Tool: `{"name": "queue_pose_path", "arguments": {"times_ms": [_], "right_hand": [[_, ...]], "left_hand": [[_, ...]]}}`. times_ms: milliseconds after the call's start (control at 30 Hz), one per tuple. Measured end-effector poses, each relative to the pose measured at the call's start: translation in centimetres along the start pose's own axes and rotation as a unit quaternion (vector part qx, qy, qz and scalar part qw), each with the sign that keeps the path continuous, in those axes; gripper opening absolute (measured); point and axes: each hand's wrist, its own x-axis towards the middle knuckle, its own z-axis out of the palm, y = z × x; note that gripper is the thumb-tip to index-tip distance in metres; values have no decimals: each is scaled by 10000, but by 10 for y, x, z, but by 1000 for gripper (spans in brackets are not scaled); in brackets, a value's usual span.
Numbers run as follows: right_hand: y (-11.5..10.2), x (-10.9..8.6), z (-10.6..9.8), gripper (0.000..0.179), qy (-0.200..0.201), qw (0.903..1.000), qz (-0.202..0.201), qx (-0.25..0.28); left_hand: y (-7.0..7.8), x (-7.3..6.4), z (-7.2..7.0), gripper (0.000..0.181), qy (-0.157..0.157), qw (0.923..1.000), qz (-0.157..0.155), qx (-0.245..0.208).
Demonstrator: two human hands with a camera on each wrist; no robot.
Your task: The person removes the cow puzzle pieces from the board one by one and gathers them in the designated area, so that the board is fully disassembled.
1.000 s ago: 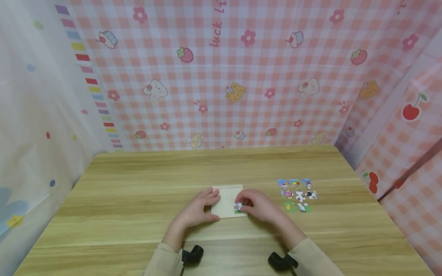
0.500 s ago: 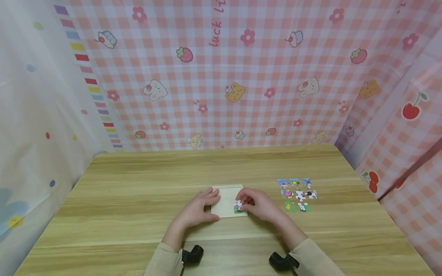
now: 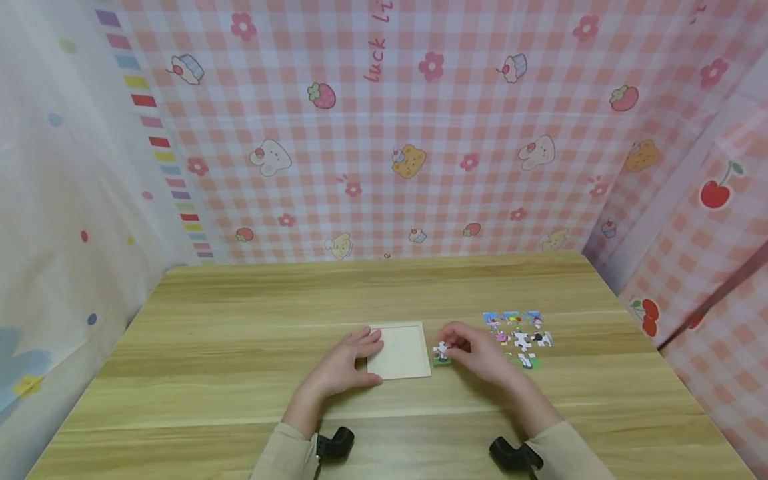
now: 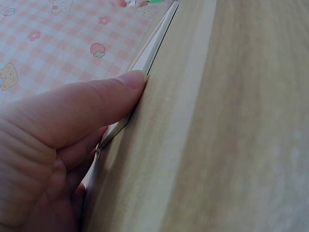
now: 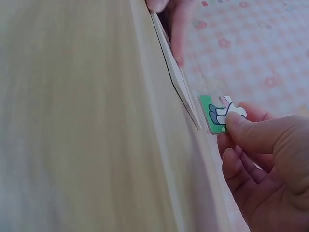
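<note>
My right hand [image 3: 474, 350] pinches a puzzle piece [image 3: 441, 353] between thumb and fingers, just beyond the right edge of a pale wooden puzzle tray [image 3: 399, 353]. In the right wrist view the piece [image 5: 217, 116] shows a green edge and white legs with grey hooves. My left hand [image 3: 345, 360] rests on the tray's left end, its fingers straight over the far left corner and its thumb at the near left corner. The left wrist view has the thumb [image 4: 96, 101] along the tray's rim. The tray's inside is bare.
Right of my right hand, several loose puzzle pieces [image 3: 522, 341] lie in rough rows on the wooden table [image 3: 240, 347]; the hand hides some on their left side. A pink checked cloth [image 3: 384, 133] hangs behind the table.
My right hand has moved right, carrying the puzzle piece from the tray's right side to beyond its edge. My left hand stays in place on the tray.
</note>
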Motion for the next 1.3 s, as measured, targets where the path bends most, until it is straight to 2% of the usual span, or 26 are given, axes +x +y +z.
{"name": "queue_pose_path", "arguments": {"times_ms": [167,500,733,1000,1300], "right_hand": [[7,-12,-17,17,254,9995,66,-189],[25,-43,-51,17,640,9979,40,34],[38,-63,-74,18,844,9962,207,33],[51,-79,-91,19,1151,9926,260,-293],[61,-91,-105,18,1295,9895,466,-449]], "left_hand": [[1,0,0,66,-31,10000,24,58],[1,0,-1,66,-40,10000,48,78],[0,0,-1,67,-50,9999,36,102],[0,0,0,67,-37,10000,14,61],[-1,1,0,66,-22,10000,-9,65]]}}
